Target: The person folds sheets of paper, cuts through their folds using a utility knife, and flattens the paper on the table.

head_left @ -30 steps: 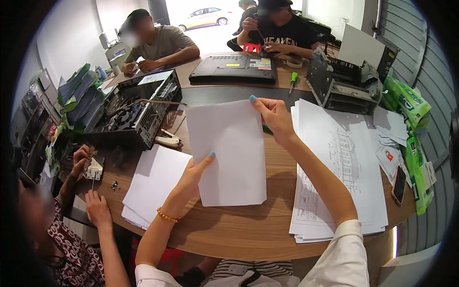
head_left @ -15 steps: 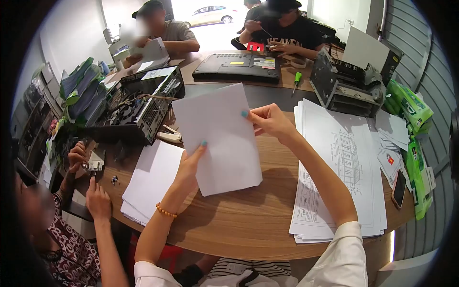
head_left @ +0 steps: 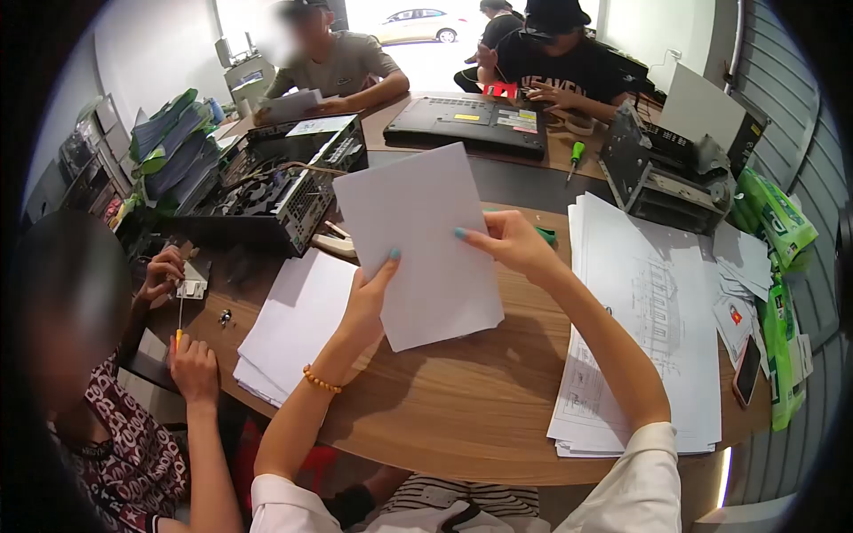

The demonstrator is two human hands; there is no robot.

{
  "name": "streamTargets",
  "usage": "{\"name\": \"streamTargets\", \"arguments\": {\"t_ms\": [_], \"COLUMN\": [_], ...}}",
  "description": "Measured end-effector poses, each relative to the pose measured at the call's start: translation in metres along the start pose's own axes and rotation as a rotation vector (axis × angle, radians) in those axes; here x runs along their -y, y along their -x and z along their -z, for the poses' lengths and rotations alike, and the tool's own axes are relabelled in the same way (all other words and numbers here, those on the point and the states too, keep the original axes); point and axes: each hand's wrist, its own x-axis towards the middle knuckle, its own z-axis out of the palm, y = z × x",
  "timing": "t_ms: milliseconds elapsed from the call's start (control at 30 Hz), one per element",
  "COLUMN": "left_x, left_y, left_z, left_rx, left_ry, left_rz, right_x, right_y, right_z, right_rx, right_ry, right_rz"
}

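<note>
A stack of folded white paper (head_left: pixel 426 258) is held up over the wooden table, tilted a little. My left hand (head_left: pixel 369 302) grips its lower left edge, thumb on the front face. On the right edge, my right hand (head_left: pixel 511 247) pinches it with the thumb in front and the fingers behind. Left of it lies a pile of white sheets (head_left: pixel 289 329), partly behind my left forearm. A larger stack of printed drawings (head_left: pixel 644 329) lies on the right, beside my right forearm.
An open computer case (head_left: pixel 293 200) stands back left, a black laptop (head_left: pixel 466 124) at the back. A green screwdriver (head_left: pixel 576 158), metal chassis (head_left: pixel 666 178) and phone (head_left: pixel 747 371) are on the right. A co-worker at left holds a screwdriver (head_left: pixel 179 336); other people sit across the table.
The view has shifted, so the background sits further right. My right hand has moved lower on the paper's edge, its thumb further onto the face. The left co-worker's head has come further into view.
</note>
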Motion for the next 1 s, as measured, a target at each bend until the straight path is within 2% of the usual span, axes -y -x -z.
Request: {"name": "streamTargets", "arguments": {"t_ms": [67,233,300,367,433,533,567,633,867,1000], "left_x": [0.002,-0.001,-0.004,0.001,0.001,-0.003,-0.004,-0.005,-0.003,-0.006], "left_y": [-0.002,-0.003,-0.004,-0.005,-0.005,-0.004,-0.004,-0.004,-0.006,-0.007], "left_z": [0.005,0.005,0.006,0.006,0.006,0.006,0.008,0.007,0.007,0.010], "left_rx": [0.029,0.032,0.040,0.031,0.030,0.020,0.014,0.009,-0.074,-0.108], "left_ry": [-0.012,0.010,0.070,0.061,0.050,0.002,0.012,0.022,0.062,0.095], "left_rz": [-0.021,-0.028,0.015,-0.010,-0.034,-0.062,-0.051,-0.040,-0.041,-0.060], "right_x": [-0.009,0.002,-0.001,-0.005,-0.007,-0.002,-0.004,-0.008,-0.003,-0.006], "right_y": [-0.002,0.004,0.003,0.002,0.000,0.003,0.003,0.004,0.004,0.003], "right_z": [0.009,0.031,0.031,0.027,0.023,0.016,0.015,0.017,0.024,0.027], "right_rx": [0.140,0.290,0.272,0.271,0.173,0.119,0.121,0.257,0.213,0.293], "right_ry": [-0.206,-0.202,-0.218,-0.247,-0.141,-0.195,-0.195,-0.167,-0.081,-0.126], "right_rz": [-0.110,-0.112,-0.183,-0.160,-0.161,-0.168,-0.168,-0.187,-0.220,-0.212]}}
